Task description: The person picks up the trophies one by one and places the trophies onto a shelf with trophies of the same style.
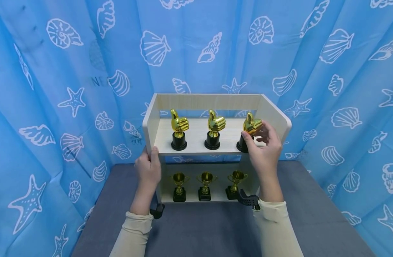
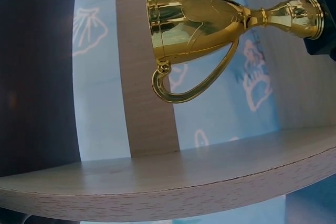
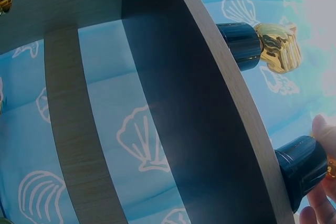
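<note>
A pale wooden two-tier shelf [image 1: 199, 95] stands upright. My left hand [image 1: 149, 169] grips its left side panel, thumb in front at the upper board's height. On the upper board are three gold thumbs-up trophies with round black bases: left [image 1: 179, 125], middle [image 1: 215, 125] and right [image 1: 251, 125]. With thumb and fingers, my right hand [image 1: 266, 151] holds the right one by its gold part; its black base [image 3: 302, 166] looks slightly tilted on the board in the right wrist view. Gold two-handled trophy cups [image 1: 205, 177] line the lower board; one cup [image 2: 197, 22] looms in the left wrist view.
A dark grey cloth-covered table [image 1: 196, 228] carries the shelf. Behind and at both sides hangs a blue curtain [image 1: 196, 39] with white shells and starfish. Dark straps [image 1: 247, 200] circle both wrists.
</note>
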`<action>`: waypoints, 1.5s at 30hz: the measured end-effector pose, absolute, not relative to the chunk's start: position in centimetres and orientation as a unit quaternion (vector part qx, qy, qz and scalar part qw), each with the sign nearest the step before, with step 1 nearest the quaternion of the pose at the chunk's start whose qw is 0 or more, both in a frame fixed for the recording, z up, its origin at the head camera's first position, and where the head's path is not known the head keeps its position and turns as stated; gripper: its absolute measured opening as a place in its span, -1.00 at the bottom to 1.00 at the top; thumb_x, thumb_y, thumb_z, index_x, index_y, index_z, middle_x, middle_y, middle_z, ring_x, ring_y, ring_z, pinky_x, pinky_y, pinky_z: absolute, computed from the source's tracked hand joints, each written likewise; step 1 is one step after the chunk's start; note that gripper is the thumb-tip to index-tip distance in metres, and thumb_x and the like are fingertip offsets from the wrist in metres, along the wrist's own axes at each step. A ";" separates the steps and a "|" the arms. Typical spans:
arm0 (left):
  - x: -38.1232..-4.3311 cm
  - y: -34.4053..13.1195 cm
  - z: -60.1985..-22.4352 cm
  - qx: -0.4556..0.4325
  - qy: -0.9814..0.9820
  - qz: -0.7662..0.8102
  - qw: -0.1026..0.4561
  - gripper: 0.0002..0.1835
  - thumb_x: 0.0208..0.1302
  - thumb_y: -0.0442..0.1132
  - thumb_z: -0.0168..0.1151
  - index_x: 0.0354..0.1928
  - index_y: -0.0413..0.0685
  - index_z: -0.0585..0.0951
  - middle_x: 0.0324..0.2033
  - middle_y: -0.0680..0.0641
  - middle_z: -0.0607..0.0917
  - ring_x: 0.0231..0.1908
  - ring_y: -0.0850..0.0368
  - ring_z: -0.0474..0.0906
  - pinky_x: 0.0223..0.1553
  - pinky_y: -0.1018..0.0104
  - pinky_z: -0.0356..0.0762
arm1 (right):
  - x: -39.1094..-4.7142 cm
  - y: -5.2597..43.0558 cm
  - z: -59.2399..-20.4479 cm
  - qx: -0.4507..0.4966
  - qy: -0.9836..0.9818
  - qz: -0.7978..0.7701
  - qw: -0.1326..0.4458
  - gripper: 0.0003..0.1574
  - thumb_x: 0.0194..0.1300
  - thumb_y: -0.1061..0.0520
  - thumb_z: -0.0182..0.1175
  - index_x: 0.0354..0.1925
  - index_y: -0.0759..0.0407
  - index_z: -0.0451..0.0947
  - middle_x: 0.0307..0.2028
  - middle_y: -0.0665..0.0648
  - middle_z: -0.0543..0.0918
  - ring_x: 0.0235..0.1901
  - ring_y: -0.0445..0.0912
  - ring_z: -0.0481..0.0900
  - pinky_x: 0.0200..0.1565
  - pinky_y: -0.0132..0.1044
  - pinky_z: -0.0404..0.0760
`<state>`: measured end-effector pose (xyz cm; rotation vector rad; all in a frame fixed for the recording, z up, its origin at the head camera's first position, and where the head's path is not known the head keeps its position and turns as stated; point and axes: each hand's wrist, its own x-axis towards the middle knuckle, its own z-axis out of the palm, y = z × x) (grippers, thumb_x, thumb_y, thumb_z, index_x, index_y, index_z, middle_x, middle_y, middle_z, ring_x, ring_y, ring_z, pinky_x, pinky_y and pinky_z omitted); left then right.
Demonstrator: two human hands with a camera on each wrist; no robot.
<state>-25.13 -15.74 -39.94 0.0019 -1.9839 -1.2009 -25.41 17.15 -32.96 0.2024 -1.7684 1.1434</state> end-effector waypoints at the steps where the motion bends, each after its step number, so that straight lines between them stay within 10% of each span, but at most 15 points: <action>1: -25.1 -15.7 -39.9 0.001 -0.785 -0.474 0.399 -0.56 0.46 0.08 -0.06 -0.55 0.00 0.33 -0.76 -0.02 0.26 -0.74 0.07 0.13 -0.65 0.22 0.14 | -25.4 17.1 -32.9 0.083 -0.729 0.471 0.491 -0.28 0.04 0.04 0.51 0.18 0.06 0.52 -0.08 0.07 0.69 -0.21 -0.25 0.62 -0.21 -0.44 0.52; 45: -24.9 -15.7 -39.9 0.008 -0.789 -0.476 0.389 -0.53 0.47 0.13 -0.09 -0.52 -0.04 0.39 -0.74 -0.04 0.29 -0.71 0.04 0.21 -0.62 0.21 0.20 | -23.1 15.1 -31.0 0.067 -0.733 0.473 0.484 -0.35 0.08 0.20 0.46 0.15 0.30 0.52 -0.12 0.31 0.65 -0.18 0.15 0.64 -0.22 -0.32 0.55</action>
